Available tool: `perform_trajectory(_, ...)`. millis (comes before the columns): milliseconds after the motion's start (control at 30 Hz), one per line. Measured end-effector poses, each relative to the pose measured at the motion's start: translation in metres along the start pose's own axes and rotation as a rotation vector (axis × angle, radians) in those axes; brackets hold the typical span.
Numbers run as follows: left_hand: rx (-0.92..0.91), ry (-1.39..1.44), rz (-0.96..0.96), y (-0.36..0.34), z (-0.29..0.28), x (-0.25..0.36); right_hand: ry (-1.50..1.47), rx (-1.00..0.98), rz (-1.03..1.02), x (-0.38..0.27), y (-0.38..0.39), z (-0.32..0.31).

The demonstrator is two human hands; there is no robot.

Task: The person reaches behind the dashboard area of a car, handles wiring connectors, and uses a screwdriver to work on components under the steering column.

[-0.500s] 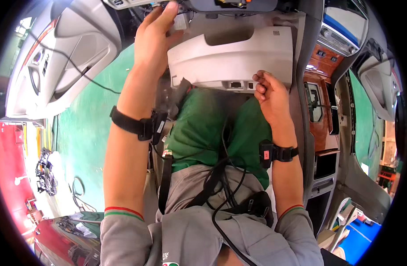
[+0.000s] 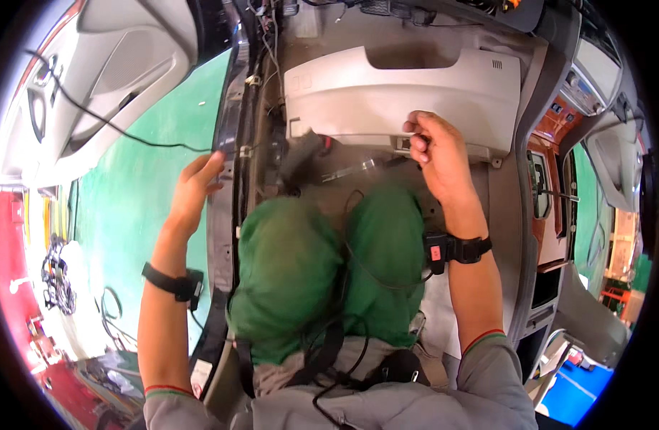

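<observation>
My left hand is beside the dark metal door sill, fingers apart and holding nothing. My right hand has its fingers curled over the lower part of a light grey trim panel; whatever is between them, if anything, is too small to make out. Below that panel lie a shiny slender metal item and a dark grey piece with a bit of red. My knees, in green trousers, fill the lower middle. Both forearms carry black strapped devices, with cables hanging across my lap.
A detached-looking grey door trim with a long black cable is at upper left, over green floor. Wiring runs along the sill. A centre console with wood-look trim is to the right, and cable coils lie at far left.
My left hand has come down and leftward from above the trim panel to the sill. The view has shifted, showing more footwell below the panel. My right hand remains near the panel, fingers still curled.
</observation>
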State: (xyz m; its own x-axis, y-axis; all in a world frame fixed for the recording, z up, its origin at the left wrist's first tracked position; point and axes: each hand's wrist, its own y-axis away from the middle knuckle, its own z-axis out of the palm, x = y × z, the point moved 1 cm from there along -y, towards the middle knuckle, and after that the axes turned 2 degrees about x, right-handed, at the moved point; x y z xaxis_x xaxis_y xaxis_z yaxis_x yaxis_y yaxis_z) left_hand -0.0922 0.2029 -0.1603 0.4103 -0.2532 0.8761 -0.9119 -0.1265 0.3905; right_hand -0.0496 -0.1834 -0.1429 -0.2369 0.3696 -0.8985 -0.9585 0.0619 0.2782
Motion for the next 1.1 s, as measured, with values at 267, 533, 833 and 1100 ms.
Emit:
perform_trajectory(267, 0.313, -0.609, 0.114, -0.075, -0.013, -0.11, 0.014, 0.008, 0.034, 0.024, 0.003, 0.022)
perform_trajectory(533, 0.452, -0.901, 0.174, -0.106, 0.027, -0.188, 0.171, 0.08, -0.124, -0.024, -0.05, 0.031)
perform_trajectory(833, 0.603, -0.808, 0.004, -0.115, 0.045, -0.18, -0.038, 0.197, -0.049, -0.064, -0.188, 0.022)
perform_trajectory(1100, 0.706, -0.954, 0.079, -0.115, 0.035, -0.182, -0.28, 0.137, 0.022, -0.073, -0.266, -0.008)
